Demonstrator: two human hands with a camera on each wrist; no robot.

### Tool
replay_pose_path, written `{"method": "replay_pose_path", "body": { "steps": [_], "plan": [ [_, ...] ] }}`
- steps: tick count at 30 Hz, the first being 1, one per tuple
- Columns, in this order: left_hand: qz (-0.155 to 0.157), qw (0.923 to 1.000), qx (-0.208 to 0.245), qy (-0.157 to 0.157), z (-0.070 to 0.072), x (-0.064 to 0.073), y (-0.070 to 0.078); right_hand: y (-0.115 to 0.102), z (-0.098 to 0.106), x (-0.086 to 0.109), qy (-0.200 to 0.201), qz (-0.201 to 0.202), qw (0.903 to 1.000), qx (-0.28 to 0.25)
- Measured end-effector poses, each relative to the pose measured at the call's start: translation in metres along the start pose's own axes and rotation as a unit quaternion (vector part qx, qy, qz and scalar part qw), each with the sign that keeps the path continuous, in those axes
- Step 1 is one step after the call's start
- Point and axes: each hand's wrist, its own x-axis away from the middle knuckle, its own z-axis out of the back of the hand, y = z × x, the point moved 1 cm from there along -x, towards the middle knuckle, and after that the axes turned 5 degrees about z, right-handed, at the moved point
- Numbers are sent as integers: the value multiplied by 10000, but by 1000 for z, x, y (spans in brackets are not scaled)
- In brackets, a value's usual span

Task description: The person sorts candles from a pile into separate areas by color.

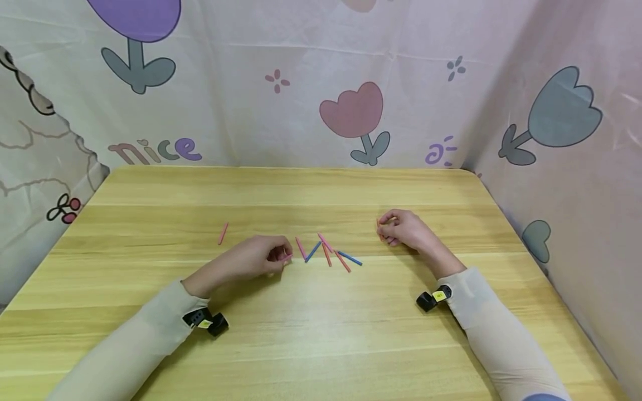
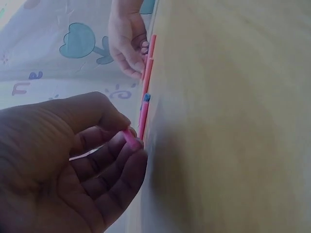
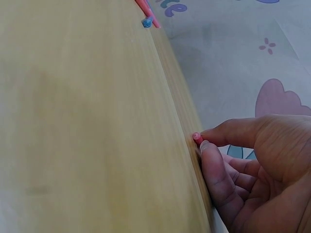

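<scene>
My left hand (image 1: 253, 259) pinches a short pink stick (image 2: 131, 139) between thumb and fingertips, just left of a loose group of sticks. To the right, my right hand (image 1: 405, 229) holds an orange-red stick (image 1: 379, 228) by thumb and index finger; its end (image 3: 197, 138) shows in the right wrist view. Between the hands lie a pink stick (image 1: 301, 248) and a blue stick (image 1: 313, 252) meeting in a V. Beside them are another pink stick (image 1: 324, 241), two orange ones (image 1: 343, 262) and a second blue stick (image 1: 350, 258), some touching or nearly touching.
A single pink stick (image 1: 223, 233) lies apart on the left of the wooden table (image 1: 326, 334). Printed curtains (image 1: 241, 111) hang behind the table and along both sides. Each wrist carries a small black camera (image 1: 217, 324) over the sleeve.
</scene>
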Motion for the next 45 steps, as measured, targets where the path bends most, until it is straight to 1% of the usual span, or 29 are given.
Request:
{"method": "replay_pose_path", "body": {
  "steps": [4, 8, 11, 14, 21, 25, 28, 32, 35, 40, 45],
  "plan": [
    [219, 9993, 280, 80, 6, 0, -5, -1, 0, 0, -6, 27, 10000, 59],
    [394, 9964, 737, 145, 12, 1, -9, 0, 0, 0, -17, 59, 9999, 110],
    [449, 9927, 1117, 109, 16, 2, -12, -1, 0, 0, -32, 44, 9999, 120],
    [414, 9903, 1321, 92, 20, 3, -15, -1, 0, 1, -31, 33, 9999, 114],
    [636, 9886, 1351, 204, 30, 1, -19, 0, 3, 2, 26, 33, 9999, 99],
    [631, 9891, 1296, 315, 34, 1, -21, 0, 3, 2, 71, 51, 9999, 99],
    [673, 9887, 1286, 375, 38, 3, -23, -2, 1, 2, 41, 125, 9996, 250],
    [734, 9885, 1223, 491, 43, 7, -27, -6, 0, 2, 167, 315, 9973, 646],
    [764, 9874, 1274, 545, 46, 9, -30, -11, -1, 4, 255, 429, 9954, 822],
    [841, 9854, 1381, 536, 48, 12, -33, -21, -4, 11, 88, 711, 9936, 878],
    [931, 9848, 1361, 544, 47, 15, -39, -27, -9, 15, 55, 1149, 9857, 1234]
  ]
}}
